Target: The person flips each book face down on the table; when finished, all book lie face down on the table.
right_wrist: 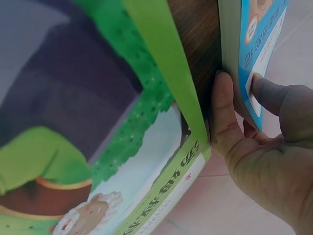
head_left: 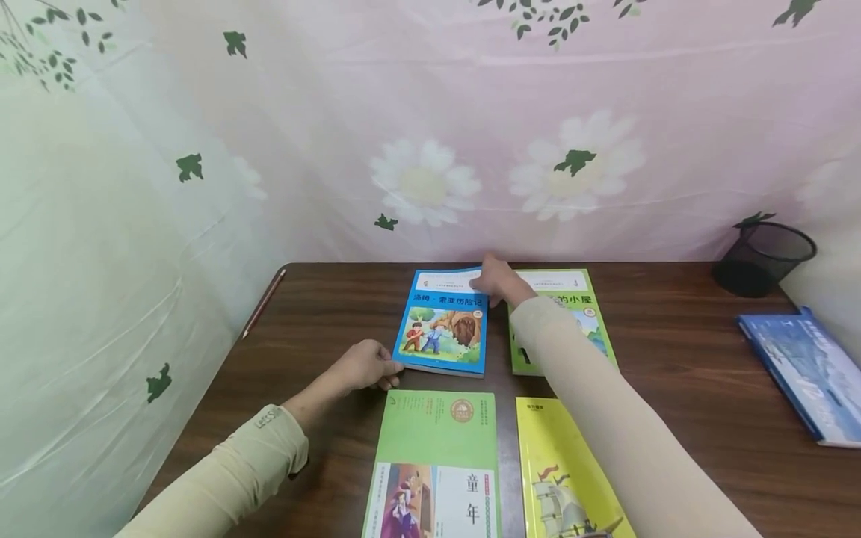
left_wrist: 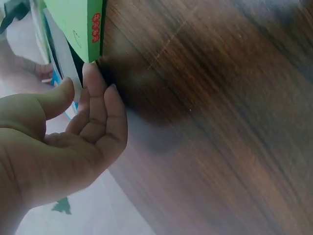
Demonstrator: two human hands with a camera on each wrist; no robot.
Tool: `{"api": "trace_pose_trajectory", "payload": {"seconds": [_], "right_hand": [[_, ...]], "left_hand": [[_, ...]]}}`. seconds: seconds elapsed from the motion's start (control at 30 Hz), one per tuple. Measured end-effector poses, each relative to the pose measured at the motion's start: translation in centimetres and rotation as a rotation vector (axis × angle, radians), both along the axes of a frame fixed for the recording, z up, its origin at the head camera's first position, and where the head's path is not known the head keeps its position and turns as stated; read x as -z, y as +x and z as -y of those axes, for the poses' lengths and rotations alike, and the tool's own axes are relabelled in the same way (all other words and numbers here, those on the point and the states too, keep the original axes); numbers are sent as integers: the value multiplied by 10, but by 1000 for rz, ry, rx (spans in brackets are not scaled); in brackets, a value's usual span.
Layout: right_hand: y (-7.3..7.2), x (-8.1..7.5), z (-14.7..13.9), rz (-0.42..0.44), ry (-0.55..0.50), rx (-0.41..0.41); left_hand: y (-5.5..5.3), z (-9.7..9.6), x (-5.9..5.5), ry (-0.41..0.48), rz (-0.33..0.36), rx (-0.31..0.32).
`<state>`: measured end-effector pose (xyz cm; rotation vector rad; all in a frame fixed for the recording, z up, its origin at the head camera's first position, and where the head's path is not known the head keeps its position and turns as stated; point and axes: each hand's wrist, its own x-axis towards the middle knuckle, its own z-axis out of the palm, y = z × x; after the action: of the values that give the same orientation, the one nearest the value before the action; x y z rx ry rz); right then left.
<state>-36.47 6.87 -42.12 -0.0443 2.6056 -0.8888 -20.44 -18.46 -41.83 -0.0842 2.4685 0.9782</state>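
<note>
A blue book [head_left: 445, 321] with a cartoon cover lies toward the back of the table. My left hand [head_left: 366, 366] is at its lower left corner, thumb above and curled fingers below, pinching that corner. In the left wrist view, the left hand [left_wrist: 73, 132] also shows close to the corner of a green book [left_wrist: 78, 24]. My right hand [head_left: 499, 282] holds the blue book's upper right corner. Seen from the right wrist, the right hand [right_wrist: 264, 132] has its thumb on the cover and other fingers along the page edge, beside a green-bordered book [right_wrist: 168, 63].
Nearer me lie a green and white book [head_left: 437, 426] and a yellow book [head_left: 548, 448] with a ship, partly under my right sleeve. At right are another blue book [head_left: 807, 373] and a black mesh pen holder [head_left: 760, 258]. A pencil [head_left: 264, 302] lies along the left edge.
</note>
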Motion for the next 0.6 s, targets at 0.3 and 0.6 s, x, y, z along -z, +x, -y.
{"api": "trace_pose_trajectory", "payload": {"seconds": [0.3,0.6], "right_hand": [[2,0,-1,13,-6,17],[3,0,-3,-4,-8,-3]], "left_hand": [[-11,4,-2,245,221,-86],[-15,-2,2,335,212,-128]]}}
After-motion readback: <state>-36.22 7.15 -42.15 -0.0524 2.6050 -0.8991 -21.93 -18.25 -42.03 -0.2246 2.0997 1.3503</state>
